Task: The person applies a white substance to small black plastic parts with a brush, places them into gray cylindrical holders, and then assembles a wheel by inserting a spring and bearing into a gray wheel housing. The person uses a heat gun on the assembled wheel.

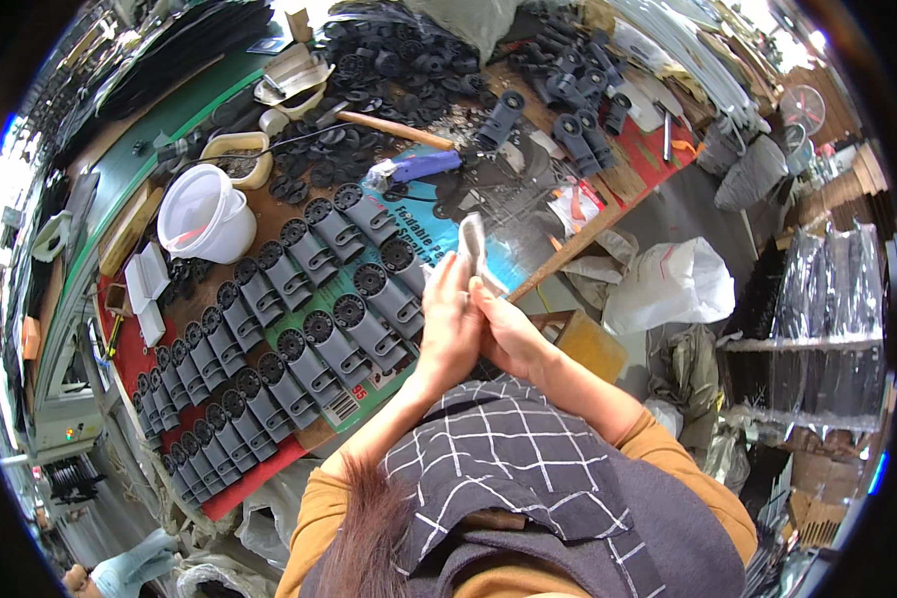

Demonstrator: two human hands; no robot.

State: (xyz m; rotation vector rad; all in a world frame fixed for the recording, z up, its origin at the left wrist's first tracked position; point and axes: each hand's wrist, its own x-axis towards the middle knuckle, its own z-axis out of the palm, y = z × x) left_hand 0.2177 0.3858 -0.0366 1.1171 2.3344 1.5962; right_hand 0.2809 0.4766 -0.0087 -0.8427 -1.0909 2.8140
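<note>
Two rows of grey parts (259,295) look already set out across the frame's left, loose black pieces (394,65) up top seem unsorted, and mid-frame the left hand (451,321) and right hand (509,324) press around a pale cloth (471,237), each one's grip unclear.

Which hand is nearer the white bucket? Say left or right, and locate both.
Left. The left hand is right of the white bucket and lower in the picture, not touching it; the right hand is farther right, beyond the left.
</note>
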